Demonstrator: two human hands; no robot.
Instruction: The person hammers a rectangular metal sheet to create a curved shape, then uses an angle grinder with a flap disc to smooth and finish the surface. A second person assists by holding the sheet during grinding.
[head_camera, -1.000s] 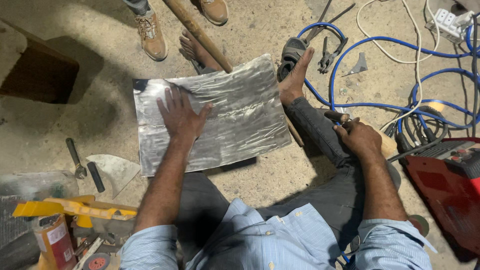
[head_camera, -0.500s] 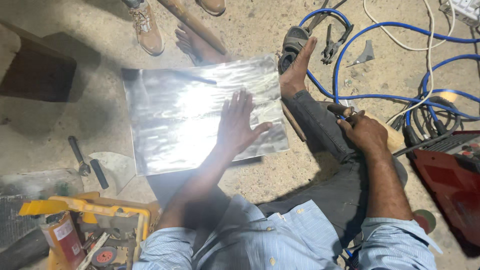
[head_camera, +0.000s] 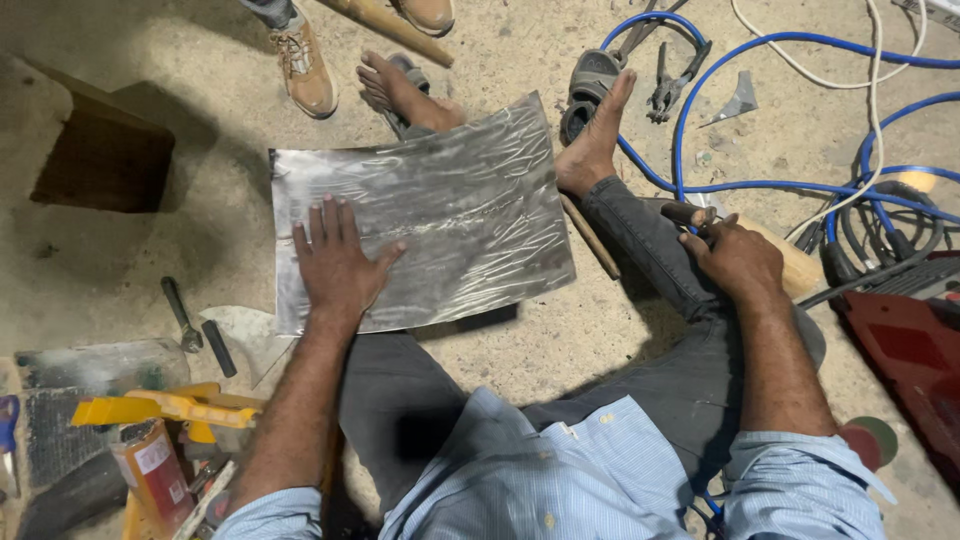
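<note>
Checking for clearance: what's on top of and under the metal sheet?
On the metal sheet: the left hand, flat. A bare foot at its far edge runs under it. The floor beneath is covered.

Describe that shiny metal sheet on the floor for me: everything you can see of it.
The metal sheet is a thin, silvery, roughly rectangular panel, heavily creased and wrinkled, with dull reflections. It lies nearly flat on the sandy concrete floor between the seated person's legs. The left hand presses palm-down, fingers spread, on its near left part. One bare foot meets its far edge; the other foot rests by its right corner. A faint scored line crosses its middle.
</note>
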